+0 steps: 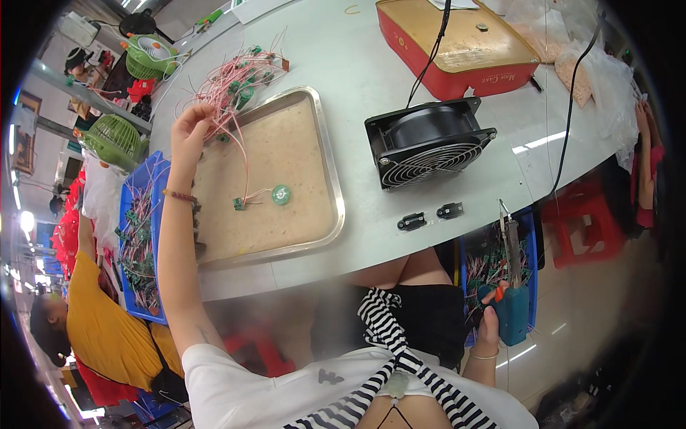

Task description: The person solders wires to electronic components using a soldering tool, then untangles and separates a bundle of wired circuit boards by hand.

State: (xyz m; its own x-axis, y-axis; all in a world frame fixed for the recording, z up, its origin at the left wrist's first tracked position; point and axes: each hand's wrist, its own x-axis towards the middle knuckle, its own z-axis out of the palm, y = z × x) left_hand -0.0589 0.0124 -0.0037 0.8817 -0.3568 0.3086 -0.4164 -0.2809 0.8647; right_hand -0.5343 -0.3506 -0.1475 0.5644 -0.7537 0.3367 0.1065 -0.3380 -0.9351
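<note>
My left hand (191,132) reaches over the left edge of a metal-rimmed tray (339,204), its fingers pinched on thin pink and white wires (214,96) at the near side of a tangled pile with small green circuit boards. On the tray's beige surface lies a small circuit board (239,204) wired to a round green disc (281,194). At the lower right, my right hand (489,329) is closed around a soldering gun (513,311) with a teal body and an orange trigger. Its metal tip points up, beyond the table edge.
A black fan (429,143) stands right of the tray, with two small black parts (430,215) in front. Behind is a red tin (457,53). Blue bins of wired boards flank me, left (157,214) and right (533,229). A person in yellow (107,322) sits left.
</note>
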